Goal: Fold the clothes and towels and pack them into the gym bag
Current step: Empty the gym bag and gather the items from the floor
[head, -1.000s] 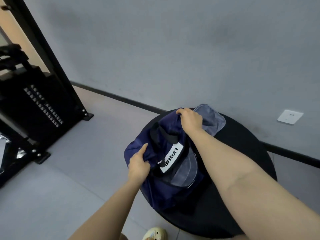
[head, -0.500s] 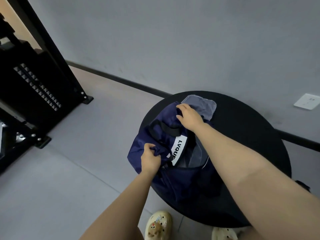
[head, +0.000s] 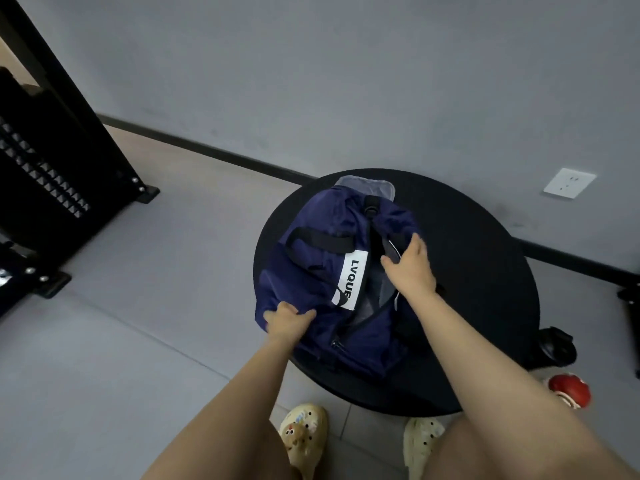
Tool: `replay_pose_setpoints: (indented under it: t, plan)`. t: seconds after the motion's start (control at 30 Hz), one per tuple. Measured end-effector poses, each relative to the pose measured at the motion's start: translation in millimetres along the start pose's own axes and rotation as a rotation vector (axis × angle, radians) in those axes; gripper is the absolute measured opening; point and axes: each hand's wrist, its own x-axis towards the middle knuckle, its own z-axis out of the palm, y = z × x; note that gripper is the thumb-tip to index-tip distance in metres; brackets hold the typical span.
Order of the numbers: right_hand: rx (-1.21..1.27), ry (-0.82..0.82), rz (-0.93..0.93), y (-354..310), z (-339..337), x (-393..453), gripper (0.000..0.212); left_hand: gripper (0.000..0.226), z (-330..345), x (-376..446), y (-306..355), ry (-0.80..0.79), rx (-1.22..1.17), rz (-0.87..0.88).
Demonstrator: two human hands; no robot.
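Since half a second ago, right hand (head: pixel 410 268) shifted from the bag's far end to the zip opening, fingers curled over the far lip, pulling it wide; left hand (head: pixel 289 318) still bunches navy fabric at the near-left corner. Judgement: opening is being spread, ready for more packing or for closing. Gym bag (head: pixel 311 271): navy, black strap, lying centre-left on round black table (head: pixel 485 254); grey lining or cloth shows inside. White label (head: pixel 349 282) reads "LVQUE", remainder hidden. Grey folded cloth (head: pixel 365 183) at twelve o'clock, partly under bag. Wall socket (head: pixel 569 183) at two o'clock; black rack (head: pixel 52 174) at nine o'clock; cream clogs (head: pixel 304 434) at six.
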Motion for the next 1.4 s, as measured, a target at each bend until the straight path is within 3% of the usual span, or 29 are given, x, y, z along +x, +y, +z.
replay_pose_setpoints:
  t: [0.07,0.1,0.23,0.33,0.47,0.6,0.73,0.83,1.0,1.2,1.3,1.4]
  plan:
    - [0.098,-0.085,0.027,7,11,-4,0.077,0.035,-7,3,-6,0.084,0.403,0.152]
    - [0.120,-0.111,0.014,10,17,-6,0.072,0.032,-7,5,-8,0.114,0.493,0.238]
    - [0.181,-0.101,-0.028,19,35,-11,0.055,0.036,9,5,4,0.144,0.644,0.546]
    - [0.223,-0.059,-0.052,28,43,-10,0.049,0.035,29,11,24,0.081,0.778,0.717]
    - [0.302,-0.053,-0.111,35,51,-10,0.048,0.073,57,28,44,-0.068,0.781,0.619]
    - [0.418,-0.101,-0.165,34,54,-9,0.034,0.098,77,51,57,-0.099,0.842,0.528]
    - [0.165,-0.215,-0.127,40,63,9,0.049,0.105,93,71,56,-0.111,0.903,0.496]
    - [-0.062,-0.272,-0.084,40,74,23,0.065,0.094,97,80,55,-0.114,0.899,0.473]
    - [-0.087,-0.193,-0.065,33,77,45,0.059,0.079,75,95,67,-0.025,0.735,0.615]
    - [0.189,-0.020,-0.120,-19,66,79,0.052,0.070,39,104,109,0.257,0.408,0.623]
    - [0.378,0.004,-0.170,-50,65,94,0.050,0.062,28,110,127,0.386,0.282,0.639]
    - [0.382,-0.021,-0.238,-72,69,109,0.050,0.055,21,121,135,0.422,0.232,0.680]
